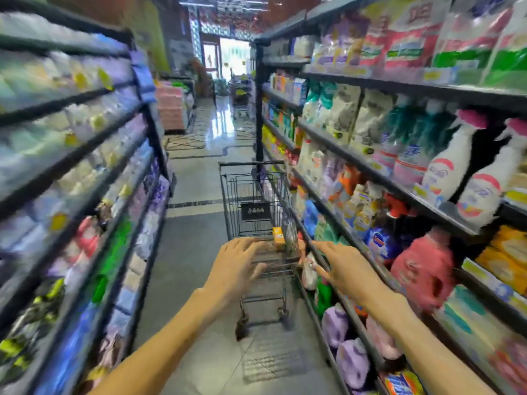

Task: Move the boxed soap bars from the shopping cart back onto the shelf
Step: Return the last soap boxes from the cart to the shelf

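The task looks barely begun: an orange soap box [278,237] stands upright in the shopping cart [258,212], while left hand [234,267] and right hand [343,267] reach forward, fingers spread, holding nothing.

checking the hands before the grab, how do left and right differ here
The left hand reaches over the cart handle end; the right hand hangs beside the cart, before the shelf. The left fingers curve a little; the right fingers lie straighter. Both are open and hold nothing.

head | looks forward-down along aisle | hands [288,266] near | shopping cart [256,212] beyond
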`<move>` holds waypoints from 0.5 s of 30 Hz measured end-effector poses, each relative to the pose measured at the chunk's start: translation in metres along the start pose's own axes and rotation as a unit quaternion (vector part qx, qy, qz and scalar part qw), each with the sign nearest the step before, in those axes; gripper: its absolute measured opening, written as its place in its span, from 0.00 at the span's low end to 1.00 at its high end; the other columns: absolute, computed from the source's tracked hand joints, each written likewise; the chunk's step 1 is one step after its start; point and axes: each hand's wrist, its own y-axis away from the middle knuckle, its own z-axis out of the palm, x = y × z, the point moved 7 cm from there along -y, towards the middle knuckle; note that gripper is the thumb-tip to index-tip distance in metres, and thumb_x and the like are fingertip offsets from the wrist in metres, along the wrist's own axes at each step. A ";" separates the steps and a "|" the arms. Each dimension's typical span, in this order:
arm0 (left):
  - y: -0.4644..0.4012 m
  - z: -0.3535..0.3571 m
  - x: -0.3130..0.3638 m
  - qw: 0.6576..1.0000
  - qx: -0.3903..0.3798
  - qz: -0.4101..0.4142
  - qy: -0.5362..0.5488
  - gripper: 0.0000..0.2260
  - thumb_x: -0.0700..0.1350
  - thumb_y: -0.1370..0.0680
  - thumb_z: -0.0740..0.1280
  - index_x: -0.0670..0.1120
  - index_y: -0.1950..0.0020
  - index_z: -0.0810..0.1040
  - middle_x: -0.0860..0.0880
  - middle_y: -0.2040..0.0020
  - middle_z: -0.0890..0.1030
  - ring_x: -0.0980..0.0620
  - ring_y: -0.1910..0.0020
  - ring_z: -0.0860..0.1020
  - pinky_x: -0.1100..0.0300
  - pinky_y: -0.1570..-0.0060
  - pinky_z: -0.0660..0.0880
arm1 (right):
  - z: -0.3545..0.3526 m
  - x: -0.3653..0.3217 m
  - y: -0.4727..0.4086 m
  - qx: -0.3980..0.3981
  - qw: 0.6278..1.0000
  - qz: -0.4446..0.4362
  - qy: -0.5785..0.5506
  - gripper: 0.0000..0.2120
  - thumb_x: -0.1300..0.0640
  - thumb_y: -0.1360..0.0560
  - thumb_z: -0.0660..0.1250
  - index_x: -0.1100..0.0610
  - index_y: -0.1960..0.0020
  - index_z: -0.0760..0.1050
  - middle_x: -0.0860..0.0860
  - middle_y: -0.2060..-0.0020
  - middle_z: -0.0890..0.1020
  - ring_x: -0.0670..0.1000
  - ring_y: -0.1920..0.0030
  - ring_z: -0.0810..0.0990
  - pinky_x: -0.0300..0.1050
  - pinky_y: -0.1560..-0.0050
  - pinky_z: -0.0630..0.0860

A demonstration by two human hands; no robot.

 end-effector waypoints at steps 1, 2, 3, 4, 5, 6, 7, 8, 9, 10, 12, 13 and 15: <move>0.004 -0.005 -0.025 1.000 0.001 -0.016 -0.009 0.22 0.59 0.22 0.64 0.52 0.31 0.73 0.51 0.35 0.76 0.47 0.36 0.75 0.49 0.38 0.72 | 0.007 -0.016 -0.021 -0.003 1.000 -0.016 0.000 0.26 0.46 0.26 0.70 0.51 0.31 0.72 0.52 0.46 0.83 0.57 0.49 0.82 0.52 0.53 0.80; 0.008 -0.011 -0.049 0.999 0.005 -0.029 -0.016 0.23 0.60 0.22 0.61 0.51 0.31 0.73 0.50 0.35 0.77 0.47 0.36 0.75 0.49 0.39 0.73 | 0.014 -0.031 -0.042 -0.004 0.999 -0.034 0.002 0.26 0.45 0.25 0.69 0.51 0.30 0.71 0.52 0.44 0.82 0.56 0.48 0.82 0.51 0.51 0.79; 0.011 -0.016 -0.071 0.999 0.011 -0.039 -0.019 0.23 0.61 0.23 0.59 0.51 0.32 0.73 0.50 0.36 0.78 0.47 0.37 0.76 0.48 0.40 0.74 | 0.021 -0.045 -0.062 -0.006 0.999 -0.046 0.005 0.27 0.45 0.25 0.69 0.51 0.29 0.70 0.52 0.43 0.81 0.56 0.47 0.81 0.50 0.50 0.78; 0.012 -0.021 -0.093 0.998 0.018 -0.048 -0.021 0.23 0.61 0.23 0.58 0.51 0.33 0.73 0.49 0.38 0.78 0.46 0.38 0.76 0.48 0.41 0.75 | 0.029 -0.058 -0.083 -0.005 0.999 -0.054 0.007 0.27 0.45 0.25 0.69 0.51 0.28 0.70 0.52 0.42 0.81 0.56 0.46 0.81 0.50 0.49 0.78; 0.012 -0.024 -0.116 0.998 0.023 -0.055 -0.023 0.22 0.61 0.23 0.58 0.51 0.34 0.72 0.49 0.39 0.78 0.46 0.39 0.77 0.48 0.42 0.75 | 0.036 -0.070 -0.104 -0.004 0.998 -0.058 0.005 0.28 0.45 0.24 0.68 0.52 0.28 0.70 0.52 0.41 0.81 0.56 0.45 0.81 0.50 0.48 0.77; 0.011 -0.027 -0.138 0.997 0.026 -0.061 -0.026 0.21 0.61 0.23 0.59 0.52 0.35 0.72 0.49 0.39 0.78 0.45 0.40 0.77 0.48 0.43 0.76 | 0.043 -0.083 -0.126 -0.005 0.998 -0.066 0.002 0.28 0.45 0.24 0.68 0.52 0.27 0.69 0.52 0.40 0.80 0.57 0.43 0.80 0.50 0.46 0.77; 0.010 -0.028 -0.161 0.997 0.026 -0.065 -0.028 0.21 0.61 0.23 0.59 0.51 0.35 0.72 0.48 0.39 0.78 0.45 0.40 0.77 0.48 0.43 0.76 | 0.052 -0.095 -0.146 -0.008 0.997 -0.075 0.000 0.28 0.44 0.23 0.67 0.52 0.26 0.67 0.51 0.38 0.79 0.57 0.41 0.79 0.51 0.44 0.77; 0.008 -0.029 -0.183 0.997 0.024 -0.072 -0.031 0.22 0.61 0.23 0.60 0.51 0.34 0.74 0.48 0.38 0.78 0.45 0.40 0.77 0.48 0.43 0.76 | 0.060 -0.107 -0.167 -0.012 0.996 -0.084 0.001 0.28 0.44 0.22 0.65 0.51 0.25 0.65 0.51 0.36 0.78 0.56 0.39 0.78 0.52 0.42 0.77; 0.005 -0.030 -0.206 0.996 0.024 -0.079 -0.034 0.23 0.61 0.23 0.60 0.50 0.34 0.75 0.47 0.38 0.78 0.44 0.39 0.77 0.47 0.42 0.76 | 0.067 -0.117 -0.187 -0.015 0.996 -0.088 0.000 0.29 0.43 0.22 0.64 0.50 0.24 0.64 0.50 0.34 0.76 0.56 0.38 0.78 0.53 0.41 0.76; 0.002 -0.031 -0.228 0.995 0.024 -0.086 -0.034 0.23 0.61 0.23 0.60 0.49 0.34 0.75 0.47 0.37 0.78 0.43 0.39 0.77 0.47 0.41 0.76 | 0.073 -0.128 -0.207 -0.013 0.996 -0.092 -0.010 0.29 0.43 0.22 0.64 0.49 0.24 0.63 0.50 0.33 0.75 0.55 0.37 0.77 0.53 0.40 0.76; -0.003 -0.032 -0.270 0.994 0.016 -0.099 -0.033 0.24 0.61 0.23 0.59 0.47 0.34 0.77 0.44 0.38 0.79 0.42 0.39 0.78 0.45 0.41 0.76 | 0.083 -0.151 -0.245 -0.012 0.995 -0.100 -0.026 0.30 0.43 0.22 0.64 0.49 0.23 0.61 0.49 0.30 0.73 0.54 0.36 0.77 0.53 0.39 0.75; -0.005 -0.033 -0.290 0.994 0.014 -0.103 -0.040 0.25 0.61 0.23 0.59 0.47 0.34 0.77 0.44 0.37 0.79 0.41 0.39 0.78 0.45 0.42 0.76 | 0.089 -0.161 -0.264 -0.013 0.994 -0.105 -0.023 0.30 0.43 0.22 0.64 0.48 0.23 0.61 0.49 0.30 0.72 0.53 0.36 0.76 0.52 0.39 0.75; -0.012 -0.036 -0.327 0.992 0.007 -0.112 -0.050 0.25 0.61 0.22 0.59 0.47 0.33 0.76 0.43 0.36 0.78 0.41 0.38 0.77 0.45 0.41 0.76 | 0.100 -0.180 -0.302 -0.018 0.993 -0.113 -0.024 0.30 0.42 0.21 0.64 0.49 0.23 0.60 0.49 0.30 0.72 0.53 0.36 0.75 0.51 0.39 0.75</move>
